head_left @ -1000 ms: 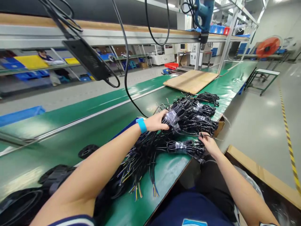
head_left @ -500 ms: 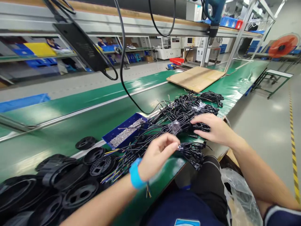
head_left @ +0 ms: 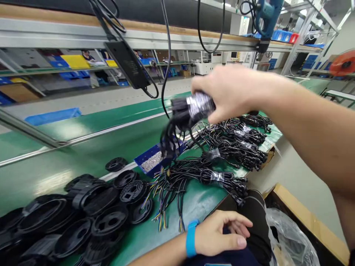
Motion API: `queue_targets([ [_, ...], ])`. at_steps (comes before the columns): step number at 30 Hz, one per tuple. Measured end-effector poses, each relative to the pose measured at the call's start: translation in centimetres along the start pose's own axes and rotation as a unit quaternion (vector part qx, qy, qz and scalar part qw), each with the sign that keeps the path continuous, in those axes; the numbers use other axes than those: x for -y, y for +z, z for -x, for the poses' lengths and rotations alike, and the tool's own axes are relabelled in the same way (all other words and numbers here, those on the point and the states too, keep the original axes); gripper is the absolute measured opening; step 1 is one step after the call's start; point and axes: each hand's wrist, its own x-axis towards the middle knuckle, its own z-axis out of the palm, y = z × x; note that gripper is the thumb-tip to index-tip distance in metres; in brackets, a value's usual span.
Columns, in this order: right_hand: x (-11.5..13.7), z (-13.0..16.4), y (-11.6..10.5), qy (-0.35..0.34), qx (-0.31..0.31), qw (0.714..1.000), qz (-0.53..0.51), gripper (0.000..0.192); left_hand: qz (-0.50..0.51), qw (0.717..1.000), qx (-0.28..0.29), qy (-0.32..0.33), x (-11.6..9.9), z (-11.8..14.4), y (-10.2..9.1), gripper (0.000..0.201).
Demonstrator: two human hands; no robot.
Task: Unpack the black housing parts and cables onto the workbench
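1. Head view: the right hand (head_left: 233, 92) is raised above the green table (head_left: 91, 155), its grip clenched on a bundle of black cables (head_left: 183, 114) wrapped in clear film; the bundle is blurred and its loose ends hang down.
2. Below it, at about 6 o'clock from the bundle, the blue tray (head_left: 151, 160) of small metal parts sits on the table.
3. More taped cable bundles (head_left: 235, 144) lie at 4 o'clock from the held one, near the table edge.
4. The left hand (head_left: 222, 234), with a blue wristband (head_left: 190, 238), rests at the lap, its grip released, fingers loosely curled and holding nothing.
5. Black round plastic parts (head_left: 91, 214) are heaped at 8 o'clock from the tray.
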Motion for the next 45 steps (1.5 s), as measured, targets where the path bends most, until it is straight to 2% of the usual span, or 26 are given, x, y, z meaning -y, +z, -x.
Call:
queue_targets([
  [1, 1.1, -1.3, -0.1, 0.009, -0.018, 1.000, -0.018, 0.054, 0.026, 0.999, -0.033, 0.005, 0.3, -0.2, 0.2, 0.066],
  [3, 3.0, -1.8, 0.0, 0.001, 0.023, 1.000, 0.021, 0.060, 0.088, 0.985, -0.146, 0.009, 1.4, -0.8, 0.3, 0.066],
  [5, 3.9, 0.7, 0.3, -0.031, 0.108, 0.987, 0.117, 0.054, 0.157, 0.948, -0.277, 0.013, 2.6, -1.3, -0.1, 0.062],
  [6, 3.8, 2.7, 0.6, -0.046, 0.167, 0.966, 0.191, 0.051, 0.198, 0.922, -0.334, 0.018, 3.2, -1.6, -0.4, 0.061],
  [7, 3.4, 5.0, 1.0, -0.055, 0.230, 0.932, 0.274, 0.051, 0.242, 0.895, -0.375, 0.026, 3.7, -1.9, -0.7, 0.060],
  [8, 2.6, 7.4, 1.3, -0.054, 0.289, 0.886, 0.358, 0.057, 0.286, 0.869, -0.402, 0.032, 4.1, -2.3, -1.1, 0.058],
  [11, -1.4, 13.3, 1.5, 0.000, 0.417, 0.736, 0.534, 0.073, 0.388, 0.813, -0.431, 0.046, 4.5, -3.6, -2.0, 0.046],
  [12, -2.9, 14.5, 1.3, 0.018, 0.450, 0.701, 0.553, 0.075, 0.409, 0.799, -0.439, 0.049, 4.5, -4.1, -2.2, 0.040],
  [13, -4.3, 15.1, 1.0, 0.027, 0.480, 0.681, 0.553, 0.076, 0.425, 0.785, -0.447, 0.051, 4.3, -4.6, -2.4, 0.035],
  [14, -5.6, 15.4, 0.6, 0.029, 0.503, 0.676, 0.538, 0.076, 0.438, 0.774, -0.453, 0.054, 4.1, -5.0, -2.5, 0.031],
  [16, -7.6, 14.9, -0.1, 0.022, 0.515, 0.703, 0.490, 0.076, 0.456, 0.762, -0.457, 0.059, 3.6, -5.6, -2.7, 0.026],
  [18, -9.0, 13.7, -0.3, 0.030, 0.487, 0.742, 0.459, 0.080, 0.471, 0.754, -0.455, 0.058, 3.0, -5.8, -2.8, 0.025],
  [19, -9.5, 13.2, -0.2, 0.054, 0.479, 0.748, 0.456, 0.084, 0.479, 0.750, -0.454, 0.056, 2.8, -5.9, -2.8, 0.025],
  [20, -10.0, 12.7, 0.0, 0.083, 0.480, 0.742, 0.460, 0.089, 0.486, 0.744, -0.454, 0.054, 2.6, -5.9, -2.9, 0.025],
  [24, -11.0, 12.3, 1.2, 0.180, 0.537, 0.680, 0.465, 0.102, 0.508, 0.734, -0.448, 0.053, 2.2, -6.3, -3.2, 0.024],
  [26, -10.9, 12.7, 1.2, 0.196, 0.555, 0.678, 0.440, 0.104, 0.506, 0.735, -0.447, 0.066, 2.4, -6.6, -3.2, 0.022],
  [29, -9.6, 13.7, 0.1, 0.214, 0.570, 0.695, 0.382, 0.102, 0.472, 0.756, -0.441, 0.108, 3.2, -6.7, -2.8, 0.033],
  [33, -7.5, 16.5, -2.3, 0.220, 0.542, 0.734, 0.345, 0.102, 0.410, 0.786, -0.436, 0.153, 4.4, -5.8, -1.5, 0.060],
  [36, -6.5, 19.4, -4.0, 0.219, 0.526, 0.767, 0.295, 0.110, 0.359, 0.808, -0.436, 0.167, 4.8, -4.9, -0.2, 0.068],
  [39, -5.0, 21.8, -5.5, 0.238, 0.504, 0.807, 0.195, 0.113, 0.293, 0.828, -0.440, 0.186, 4.7, -4.1, 0.9, 0.071],
  [42, -2.0, 22.3, -6.8, 0.228, 0.450, 0.853, 0.135, 0.114, 0.232, 0.840, -0.443, 0.210, 2.7, -3.9, 1.7, 0.074],
  [45, 1.7, 20.0, -7.9, 0.150, 0.399, 0.897, 0.118, 0.099, 0.188, 0.839, -0.429, 0.277, -1.9, -4.7, 1.6, 0.075],
])
